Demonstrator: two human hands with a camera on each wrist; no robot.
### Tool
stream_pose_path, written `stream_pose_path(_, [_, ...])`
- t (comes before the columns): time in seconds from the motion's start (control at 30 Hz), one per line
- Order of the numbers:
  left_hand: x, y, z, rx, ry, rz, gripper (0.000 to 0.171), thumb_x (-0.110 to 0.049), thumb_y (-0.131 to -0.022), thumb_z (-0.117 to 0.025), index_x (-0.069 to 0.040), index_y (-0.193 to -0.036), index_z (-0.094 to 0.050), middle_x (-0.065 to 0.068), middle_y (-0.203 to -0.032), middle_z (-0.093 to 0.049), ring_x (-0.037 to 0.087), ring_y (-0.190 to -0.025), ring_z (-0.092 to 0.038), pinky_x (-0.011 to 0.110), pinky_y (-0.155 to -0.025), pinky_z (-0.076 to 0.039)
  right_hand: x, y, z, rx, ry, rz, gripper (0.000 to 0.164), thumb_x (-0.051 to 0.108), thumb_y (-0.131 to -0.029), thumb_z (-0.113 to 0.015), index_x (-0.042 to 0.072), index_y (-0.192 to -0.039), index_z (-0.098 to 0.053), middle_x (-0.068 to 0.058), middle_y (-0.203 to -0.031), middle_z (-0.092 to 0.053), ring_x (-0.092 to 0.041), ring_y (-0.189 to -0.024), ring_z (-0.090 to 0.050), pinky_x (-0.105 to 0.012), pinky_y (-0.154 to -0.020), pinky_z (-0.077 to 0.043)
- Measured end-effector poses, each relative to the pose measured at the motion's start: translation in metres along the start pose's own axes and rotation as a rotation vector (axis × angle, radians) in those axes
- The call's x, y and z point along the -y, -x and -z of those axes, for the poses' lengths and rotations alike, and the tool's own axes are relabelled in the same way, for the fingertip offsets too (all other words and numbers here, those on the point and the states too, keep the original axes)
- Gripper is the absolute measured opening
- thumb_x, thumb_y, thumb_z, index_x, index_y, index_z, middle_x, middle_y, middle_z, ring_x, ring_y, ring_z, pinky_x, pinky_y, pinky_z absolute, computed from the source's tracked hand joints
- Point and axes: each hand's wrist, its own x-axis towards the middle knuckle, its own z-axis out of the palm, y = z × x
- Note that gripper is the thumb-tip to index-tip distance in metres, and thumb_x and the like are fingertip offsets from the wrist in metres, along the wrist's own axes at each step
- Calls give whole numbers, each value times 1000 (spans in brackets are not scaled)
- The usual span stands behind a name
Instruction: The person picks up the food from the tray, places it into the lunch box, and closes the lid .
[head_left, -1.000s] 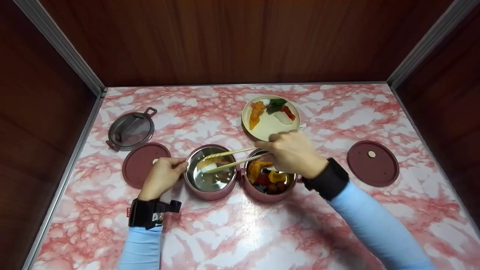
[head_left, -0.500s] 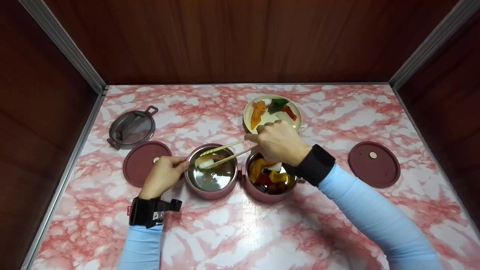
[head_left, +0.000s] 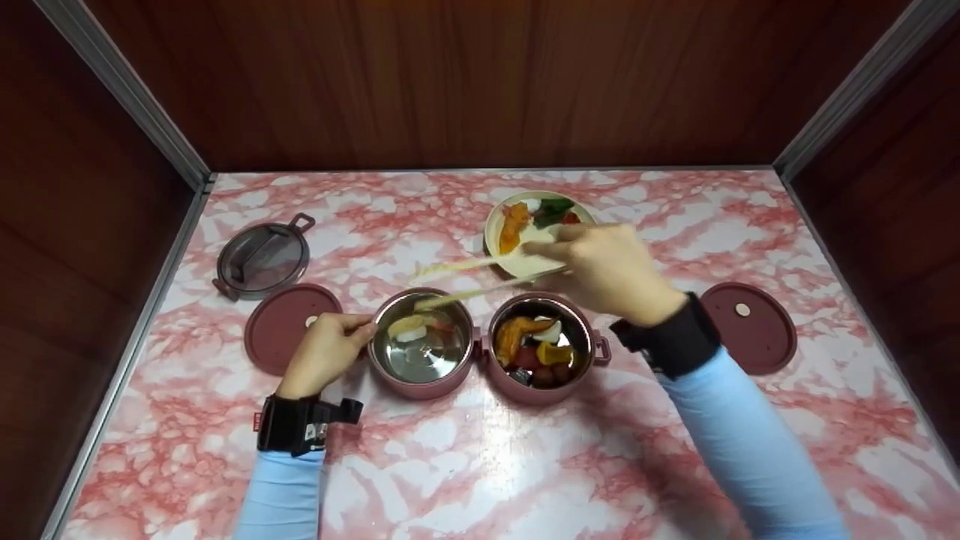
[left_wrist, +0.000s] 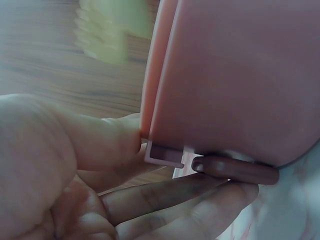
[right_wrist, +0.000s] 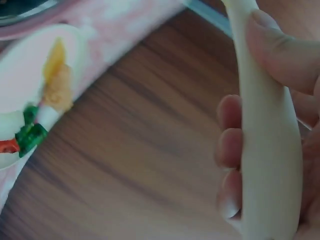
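Observation:
My left hand [head_left: 330, 352] holds the left pink pot [head_left: 424, 390], thumb at the rim and fingers by its side handle [left_wrist: 235, 170]. Inside that pot lie a pale yellow piece and a white piece of food [head_left: 409, 330] against the steel. My right hand [head_left: 611, 270] grips cream food tongs [head_left: 480, 292] by the thick handle [right_wrist: 270, 150], fingers wrapped round it. The tongs' arms are spread, with nothing between the tips; they reach over the left pot's far rim. Their serrated tip [left_wrist: 102, 32] blurs past the pot in the left wrist view.
A second pink pot [head_left: 536, 394] with several food pieces stands to the right. Behind it is a cream plate [head_left: 525, 266] of food, partly covered by the right hand. Dark red lids [head_left: 281, 337] lie left and right [head_left: 761, 337]; a glass lid [head_left: 266, 259] sits back left.
The tongs first gripped food inside the left pot, moving toward its far side; now they have lifted and opened, leaving it there. My right hand has moved back and right. My left hand stays.

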Motion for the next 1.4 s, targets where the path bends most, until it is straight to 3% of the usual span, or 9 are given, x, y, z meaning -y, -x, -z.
stream_pose_path(0.1, [-2,0,0,3,2,-9,29,-16,-100,-61,-2,-124,-69,13,-105,-72,17,-84,-66,31,-74,-51,-11,21,11,-107,-69,-155,47,39,-78,-84,21,-121,-73,-5,-81,-70,-16,-54,-58,-33,-41,-39])
stream_pose_path(0.2, [-2,1,0,0,-8,-12,29,-16,-100,-60,-2,-123,-69,13,-107,-72,17,-86,-66,31,-76,-51,-24,45,12,-219,-105,-290,47,35,-78,-86,20,-120,-74,-4,-74,-68,-15,-56,-58,-34,-44,-41])
stream_pose_path(0.3, [-1,1,0,-7,-27,-11,29,-17,-100,-60,-2,-123,-70,12,-108,-72,18,-88,-65,33,-79,-50,-33,69,7,-302,-127,-396,45,29,-76,-88,16,-117,-75,-3,-67,-63,-14,-54,-52,-35,-47,-37])
stream_pose_path(0.4, [-1,1,0,-7,-37,-16,29,-17,-100,-60,-2,-123,-69,12,-109,-72,19,-90,-64,35,-81,-49,-38,89,-1,-331,-144,-494,43,24,-76,-88,16,-117,-76,-1,-62,-58,-13,-52,-45,-34,-48,-32])
stream_pose_path(0.63, [0,1,-1,4,-31,-1,30,-17,-100,-61,-3,-124,-69,12,-110,-72,19,-88,-66,36,-81,-50,-42,123,-18,-254,-152,-727,43,32,-81,-84,21,-121,-74,0,-64,-60,-18,-53,-47,-38,-47,-33])
stream_pose_path(0.77, [1,1,-1,11,-30,3,30,-17,-99,-61,-2,-126,-68,14,-112,-71,18,-87,-66,36,-80,-51,-48,135,-27,-198,-125,-818,45,39,-82,-81,23,-124,-73,0,-64,-61,-22,-52,-49,-41,-45,-34])
stream_pose_path(1.07, [0,2,-1,0,-33,-3,29,-15,-100,-61,-2,-124,-68,15,-113,-70,20,-90,-67,39,-83,-52,-62,147,-48,-139,-90,-939,48,45,-86,-76,23,-128,-70,-14,-80,-72,-37,-66,-64,-55,-54,-43])
stream_pose_path(1.4, [0,2,-1,-8,-32,-25,29,-17,-100,-60,-3,-124,-69,11,-109,-72,18,-89,-66,33,-80,-49,-62,150,-63,-85,-88,-1047,49,49,-92,-67,23,-133,-66,-25,-105,-69,-49,-80,-63,-59,-59,-43])
